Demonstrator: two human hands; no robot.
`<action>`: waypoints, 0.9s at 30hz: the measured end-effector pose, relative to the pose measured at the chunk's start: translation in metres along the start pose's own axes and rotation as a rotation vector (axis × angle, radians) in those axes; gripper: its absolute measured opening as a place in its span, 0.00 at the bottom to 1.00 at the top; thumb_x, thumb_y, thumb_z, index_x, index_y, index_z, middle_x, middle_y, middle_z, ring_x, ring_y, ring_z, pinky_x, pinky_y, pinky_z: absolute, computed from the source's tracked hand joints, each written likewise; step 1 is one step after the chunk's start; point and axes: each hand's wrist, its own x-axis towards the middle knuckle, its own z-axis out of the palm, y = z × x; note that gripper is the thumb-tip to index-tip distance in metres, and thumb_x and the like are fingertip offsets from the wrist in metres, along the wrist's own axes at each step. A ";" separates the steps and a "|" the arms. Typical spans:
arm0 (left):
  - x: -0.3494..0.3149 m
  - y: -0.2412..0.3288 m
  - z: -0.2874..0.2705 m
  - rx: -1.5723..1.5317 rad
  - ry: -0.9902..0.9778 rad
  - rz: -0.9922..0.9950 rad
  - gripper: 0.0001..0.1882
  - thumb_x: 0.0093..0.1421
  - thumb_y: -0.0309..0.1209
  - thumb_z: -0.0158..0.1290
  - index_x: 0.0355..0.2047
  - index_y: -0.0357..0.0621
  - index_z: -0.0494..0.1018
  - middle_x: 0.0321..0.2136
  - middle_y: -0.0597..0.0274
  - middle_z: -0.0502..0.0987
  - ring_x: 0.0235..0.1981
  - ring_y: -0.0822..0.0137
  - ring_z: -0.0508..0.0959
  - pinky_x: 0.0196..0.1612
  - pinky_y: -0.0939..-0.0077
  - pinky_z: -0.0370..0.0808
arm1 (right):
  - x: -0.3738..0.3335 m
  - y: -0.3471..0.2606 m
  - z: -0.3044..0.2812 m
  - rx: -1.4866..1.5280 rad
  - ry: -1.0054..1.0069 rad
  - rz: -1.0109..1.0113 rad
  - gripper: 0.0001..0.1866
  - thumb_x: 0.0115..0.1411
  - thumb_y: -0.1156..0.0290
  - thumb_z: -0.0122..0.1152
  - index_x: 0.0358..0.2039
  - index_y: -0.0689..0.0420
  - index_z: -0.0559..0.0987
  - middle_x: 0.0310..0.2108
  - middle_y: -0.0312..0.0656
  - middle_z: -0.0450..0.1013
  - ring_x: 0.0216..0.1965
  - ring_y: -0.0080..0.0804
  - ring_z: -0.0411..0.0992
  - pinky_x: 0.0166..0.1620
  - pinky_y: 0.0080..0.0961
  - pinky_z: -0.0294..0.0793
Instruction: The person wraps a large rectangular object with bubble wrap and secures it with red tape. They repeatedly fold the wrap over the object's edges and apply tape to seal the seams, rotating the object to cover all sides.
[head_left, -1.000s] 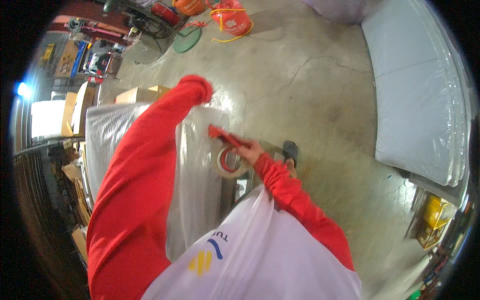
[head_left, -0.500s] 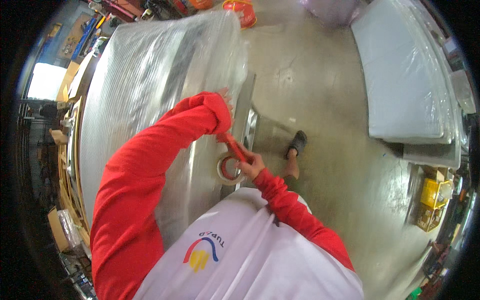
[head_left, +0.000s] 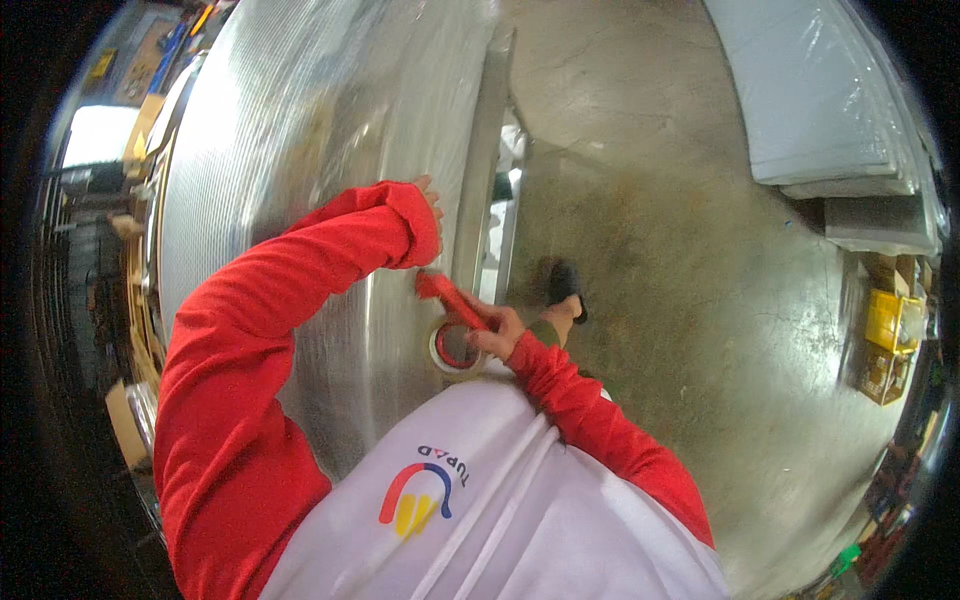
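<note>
My right hand (head_left: 503,331) is closed round the handle of a red tape dispenser (head_left: 462,305), which carries a roll of tape (head_left: 455,346) with a pale rim. A broad stack wrapped in clear plastic film (head_left: 275,140) lies to my left, its film ribbed and shiny. Over the right part of that stack reaches my left hand (head_left: 433,197), mostly covered by the red cuff. Its visible fingertips look stretched out and apart, near or on the film; contact cannot be made out. The dispenser's head lies just below the left cuff.
Along the stack's right side runs a metal edge (head_left: 493,170). My foot in a dark shoe (head_left: 566,288) is on the concrete floor (head_left: 680,330). Film-wrapped white panels (head_left: 815,95) stand at the upper right, with a yellow crate (head_left: 892,321) below them. Cardboard (head_left: 127,425) sits at far left.
The surroundings have slid upward in view, and the stack's far end has left the picture. My foot has shifted left. Both hands stay close together, the dispenser still in my right hand.
</note>
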 end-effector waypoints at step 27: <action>-0.203 0.480 0.164 -1.088 0.141 -0.358 0.27 0.56 0.45 0.46 0.48 0.36 0.71 0.44 0.38 0.75 0.47 0.40 0.74 0.51 0.54 0.71 | -0.301 0.170 0.274 0.176 -0.136 0.328 0.22 0.45 0.61 0.69 0.40 0.59 0.79 0.35 0.41 0.78 0.35 0.26 0.75 0.43 0.26 0.74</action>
